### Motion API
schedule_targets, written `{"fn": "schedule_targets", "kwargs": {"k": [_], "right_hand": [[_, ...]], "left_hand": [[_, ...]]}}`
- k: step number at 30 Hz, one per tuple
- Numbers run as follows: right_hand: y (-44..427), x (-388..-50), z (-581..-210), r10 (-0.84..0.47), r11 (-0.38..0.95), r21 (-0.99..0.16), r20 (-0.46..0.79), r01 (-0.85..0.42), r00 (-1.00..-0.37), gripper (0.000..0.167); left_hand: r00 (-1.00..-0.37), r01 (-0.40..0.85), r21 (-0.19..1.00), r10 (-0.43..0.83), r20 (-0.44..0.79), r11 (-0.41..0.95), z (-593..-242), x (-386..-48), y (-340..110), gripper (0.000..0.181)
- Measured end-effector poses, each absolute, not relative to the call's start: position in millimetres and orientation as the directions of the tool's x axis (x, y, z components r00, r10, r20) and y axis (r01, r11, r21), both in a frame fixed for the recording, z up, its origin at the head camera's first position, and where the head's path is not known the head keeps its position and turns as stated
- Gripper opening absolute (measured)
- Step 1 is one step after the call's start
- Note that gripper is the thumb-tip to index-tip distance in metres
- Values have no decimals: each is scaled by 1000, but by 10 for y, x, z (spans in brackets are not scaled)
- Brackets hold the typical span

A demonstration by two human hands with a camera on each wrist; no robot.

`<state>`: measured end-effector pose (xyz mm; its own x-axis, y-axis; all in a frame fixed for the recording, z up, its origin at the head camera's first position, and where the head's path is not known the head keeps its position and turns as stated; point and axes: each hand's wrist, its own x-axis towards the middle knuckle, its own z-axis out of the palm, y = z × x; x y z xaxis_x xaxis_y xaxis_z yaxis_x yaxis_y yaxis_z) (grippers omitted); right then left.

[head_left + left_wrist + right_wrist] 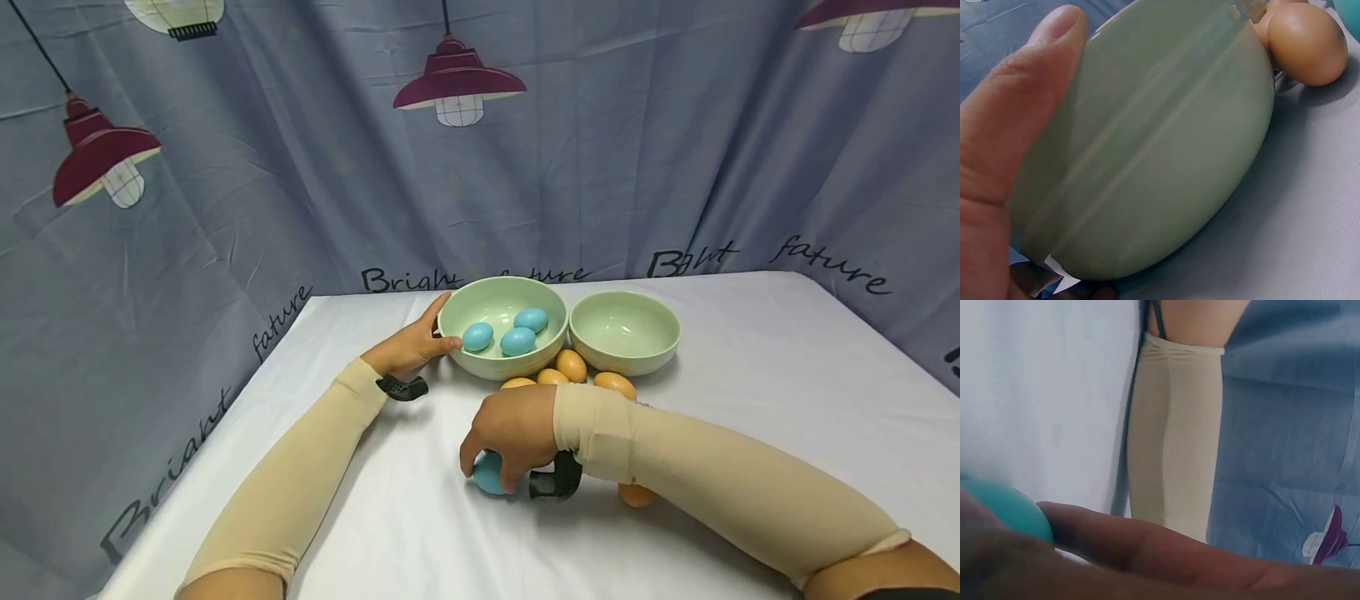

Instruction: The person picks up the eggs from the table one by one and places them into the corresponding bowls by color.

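My left hand (411, 346) grips the left side of a light green bowl (498, 365), its thumb (1029, 94) lying along the bowl's outer wall in the left wrist view. Inside that bowl are three blue eggs (518, 341). Nearer the front of the table, my right hand (521, 425) pinches another blue egg (490, 475) between thumb and fingers, low over the white cloth. The same egg (1013, 506) shows partly behind the fingers in the right wrist view. Whether it touches the cloth I cannot tell.
A second green bowl (626, 333) with nothing in it stands against the first one's right side. Several brown eggs (572, 366) lie in front of the bowls, partly hidden by my right arm. One more brown egg (637, 495) shows below that forearm. A printed curtain (585, 167) hangs behind the table.
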<state>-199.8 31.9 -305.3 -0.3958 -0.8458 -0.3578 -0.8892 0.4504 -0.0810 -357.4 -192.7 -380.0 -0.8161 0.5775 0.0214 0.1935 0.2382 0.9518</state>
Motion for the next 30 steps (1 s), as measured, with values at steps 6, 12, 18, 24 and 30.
{"fn": "schedule_targets", "kwargs": {"k": [6,12,18,24,30], "right_hand": [[421,-2124,-2983,-869,443,-226,-346,-868,-354,46],[600,-2348,-2827,-910,408,-418,-260,-812,-324,50],[789,-2537,-2728,-911,402,-630,-206,-664,-356,52],[891,-2654,-2706,-912,371,-610,-100,-700,-397,49],[919,-2789,-2755,-824,419,-561,97,-714,-559,51]], "left_hand": [[-804,196,957,594,31,216,-3802,-3571,-1929,148],[-804,176,962,595,19,208,-3787,-3560,-1929,150],[-805,176,958,593,9,226,-3794,-3576,-1930,153],[-802,181,957,597,12,224,-3797,-3589,-1935,153],[-784,198,955,621,21,219,-3785,-3583,-1952,141]]}}
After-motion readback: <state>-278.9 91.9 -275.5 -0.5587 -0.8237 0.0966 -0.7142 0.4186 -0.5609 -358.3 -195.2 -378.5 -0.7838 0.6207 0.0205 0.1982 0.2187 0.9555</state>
